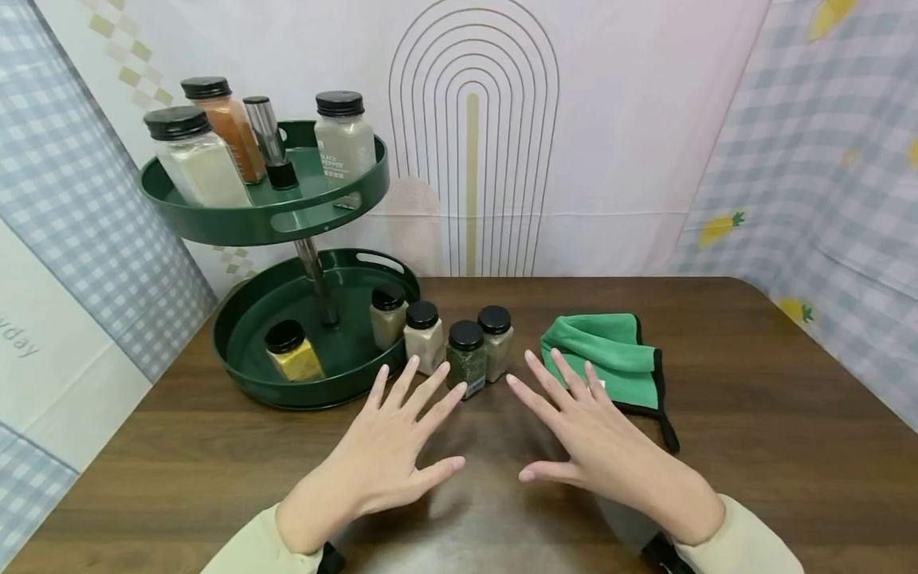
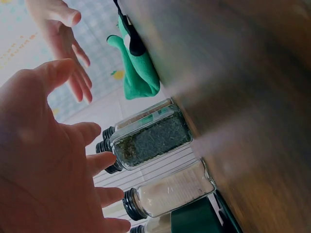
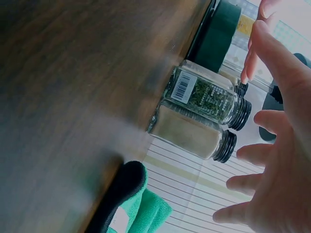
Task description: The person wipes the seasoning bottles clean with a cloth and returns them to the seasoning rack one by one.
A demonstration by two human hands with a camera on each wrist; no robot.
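Observation:
Both hands hover over the table with fingers spread, holding nothing. My left hand (image 1: 390, 446) is in front of the green two-tier rack (image 1: 308, 395), its fingertips near a jar of dried green herbs (image 1: 466, 365). Across from it, my right hand (image 1: 595, 438) has its fingertips close to the green cloth (image 1: 610, 359). Beside the herb jar stand a jar of pale powder (image 1: 425, 347) and a jar of beige-grey powder (image 1: 498, 351), all with black lids. In the right wrist view the herb jar (image 3: 201, 94) shows a barcode label.
The rack's lower tier holds a tilted jar of yellow powder (image 1: 297, 355) and another jar (image 1: 388, 319). On its upper tier are a white-powder jar (image 1: 197, 163), an orange-powder jar (image 1: 228, 127), a metallic cylinder (image 1: 268, 139) and a black pepper jar (image 1: 344, 143). Printed curtains hang behind the table.

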